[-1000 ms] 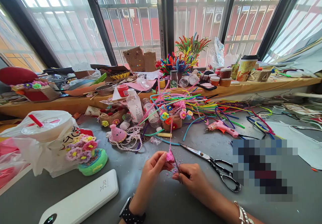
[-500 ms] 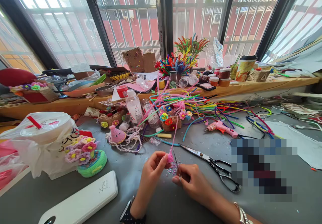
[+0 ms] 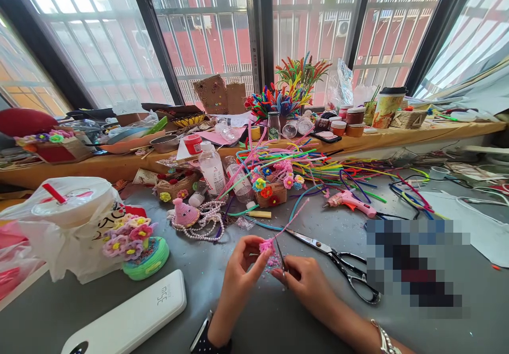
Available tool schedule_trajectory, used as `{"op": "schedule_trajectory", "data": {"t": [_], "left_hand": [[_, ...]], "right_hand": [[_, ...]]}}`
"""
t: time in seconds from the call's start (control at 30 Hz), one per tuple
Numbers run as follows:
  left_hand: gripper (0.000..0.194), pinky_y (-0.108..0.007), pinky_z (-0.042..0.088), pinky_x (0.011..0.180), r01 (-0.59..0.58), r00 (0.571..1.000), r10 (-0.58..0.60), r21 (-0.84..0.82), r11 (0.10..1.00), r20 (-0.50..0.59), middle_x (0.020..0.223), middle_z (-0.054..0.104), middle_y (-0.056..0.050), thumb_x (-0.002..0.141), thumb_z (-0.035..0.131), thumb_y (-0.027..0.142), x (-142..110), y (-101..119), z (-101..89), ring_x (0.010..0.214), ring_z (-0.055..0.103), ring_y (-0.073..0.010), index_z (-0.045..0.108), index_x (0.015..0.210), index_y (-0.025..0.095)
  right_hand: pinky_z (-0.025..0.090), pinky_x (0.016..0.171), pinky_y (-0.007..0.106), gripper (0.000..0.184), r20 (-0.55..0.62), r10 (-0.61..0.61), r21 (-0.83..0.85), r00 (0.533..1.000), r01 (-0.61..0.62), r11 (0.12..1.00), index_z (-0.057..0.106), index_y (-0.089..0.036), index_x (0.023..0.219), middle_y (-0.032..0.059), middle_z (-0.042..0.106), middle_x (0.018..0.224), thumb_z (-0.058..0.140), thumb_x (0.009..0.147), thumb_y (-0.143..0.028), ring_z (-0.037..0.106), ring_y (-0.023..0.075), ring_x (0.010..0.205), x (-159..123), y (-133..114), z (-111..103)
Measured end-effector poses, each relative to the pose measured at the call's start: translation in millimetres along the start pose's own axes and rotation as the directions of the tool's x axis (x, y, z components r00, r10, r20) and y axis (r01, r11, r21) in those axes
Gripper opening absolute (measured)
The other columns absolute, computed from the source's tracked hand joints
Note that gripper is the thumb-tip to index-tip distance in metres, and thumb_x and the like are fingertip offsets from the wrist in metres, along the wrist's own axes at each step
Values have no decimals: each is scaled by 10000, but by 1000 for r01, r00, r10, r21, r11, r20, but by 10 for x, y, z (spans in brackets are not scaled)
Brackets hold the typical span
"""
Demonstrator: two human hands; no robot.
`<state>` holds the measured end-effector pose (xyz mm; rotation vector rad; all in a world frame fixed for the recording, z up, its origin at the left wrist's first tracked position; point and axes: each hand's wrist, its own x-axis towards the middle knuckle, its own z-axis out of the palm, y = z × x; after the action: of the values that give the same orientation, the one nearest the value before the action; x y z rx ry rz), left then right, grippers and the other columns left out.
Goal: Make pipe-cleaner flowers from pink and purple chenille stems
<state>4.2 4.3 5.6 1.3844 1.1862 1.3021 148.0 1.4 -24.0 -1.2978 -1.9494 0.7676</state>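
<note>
Between the fingertips of my left hand point(image 3: 244, 266) is a small pink fuzzy pipe-cleaner piece point(image 3: 266, 246). Its thin pink stem slants up to the right. My right hand point(image 3: 304, 277) grips small scissors point(image 3: 280, 256), their narrow blades pointing up just right of the piece; the handles are mostly hidden in the fingers. Pink and lilac fluff trimmings point(image 3: 273, 262) lie on the grey table beneath. Large black-handled scissors point(image 3: 334, 256) rest to the right of the hands.
A white power bank point(image 3: 131, 311) and a green-based flower ornament point(image 3: 146, 256) lie at left, beside a bagged drink cup point(image 3: 75, 200). Behind are a pearl string point(image 3: 210, 219), a pile of colourful pipe cleaners point(image 3: 314, 163) and a pink glue gun point(image 3: 352, 203). A blurred patch covers something at right.
My left hand has turned the pink piece, so its stem, upright earlier, now leans to the right. The small scissors stay close beside it in my right hand.
</note>
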Motion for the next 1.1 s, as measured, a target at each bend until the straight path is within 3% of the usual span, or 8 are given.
{"op": "schedule_trajectory", "data": {"t": [0.13, 0.3, 0.53, 0.67, 0.8, 0.93, 1.1], "left_hand": [[229, -257, 480, 644, 114, 994, -112, -145, 983, 18, 754, 587, -18, 681, 580, 318, 16, 31, -10, 675, 567, -138, 537, 830, 150], [303, -283, 464, 725, 257, 963, -233, -212, 943, 131, 878, 619, -52, 698, 557, 340, 0, 78, -4, 793, 568, -175, 589, 931, 149], [201, -261, 449, 709, 275, 959, -245, -270, 923, 141, 743, 623, -20, 665, 608, 281, -16, 94, 5, 721, 558, -143, 602, 812, 143], [166, -212, 443, 640, 184, 981, -165, -225, 957, 99, 708, 591, 5, 653, 624, 249, -4, 58, -2, 679, 542, -116, 559, 775, 157], [152, -220, 452, 663, -7, 999, 10, -96, 995, 36, 750, 547, 12, 673, 605, 217, -17, 8, -4, 729, 540, -123, 514, 788, 177], [143, -262, 464, 726, -197, 980, 199, 82, 977, -20, 815, 492, -3, 690, 583, 191, -42, -15, 1, 778, 523, -137, 509, 812, 182], [133, -261, 485, 696, -280, 957, 290, 208, 937, -18, 818, 466, -10, 684, 585, 180, -45, -30, 6, 773, 505, -139, 518, 799, 188]], "right_hand": [[173, 433, 195, 422, -8, -12, 14, 1000, 12, 1000, 342, -160, 481, -56, 327, 452, 456, 762, -453, 291, 67, 442, 8, 12, 4], [174, 436, 201, 407, -7, -26, 15, 1000, 26, 1000, 355, -163, 499, -54, 341, 468, 447, 765, -457, 291, 71, 450, 0, 15, 6], [191, 436, 199, 402, 10, -17, 26, 1000, 16, 1000, 373, -164, 498, -54, 352, 467, 442, 772, -450, 307, 72, 446, 5, 13, 5], [191, 434, 197, 388, 31, -23, 14, 999, 23, 1000, 400, -163, 521, -58, 345, 468, 438, 768, -460, 310, 72, 449, -5, 4, 3], [206, 441, 191, 346, 100, -62, 25, 993, 60, 998, 457, -162, 618, -63, 363, 485, 442, 756, -479, 337, 74, 458, -25, -18, -14], [211, 451, 194, 352, 125, -71, -6, 990, 72, 997, 451, -159, 590, -58, 378, 494, 442, 760, -467, 345, 75, 471, -31, -39, -27], [201, 437, 196, 368, 122, -56, -15, 991, 58, 998, 433, -155, 515, -61, 350, 466, 470, 755, -432, 313, 69, 456, -11, -52, -16]]}}
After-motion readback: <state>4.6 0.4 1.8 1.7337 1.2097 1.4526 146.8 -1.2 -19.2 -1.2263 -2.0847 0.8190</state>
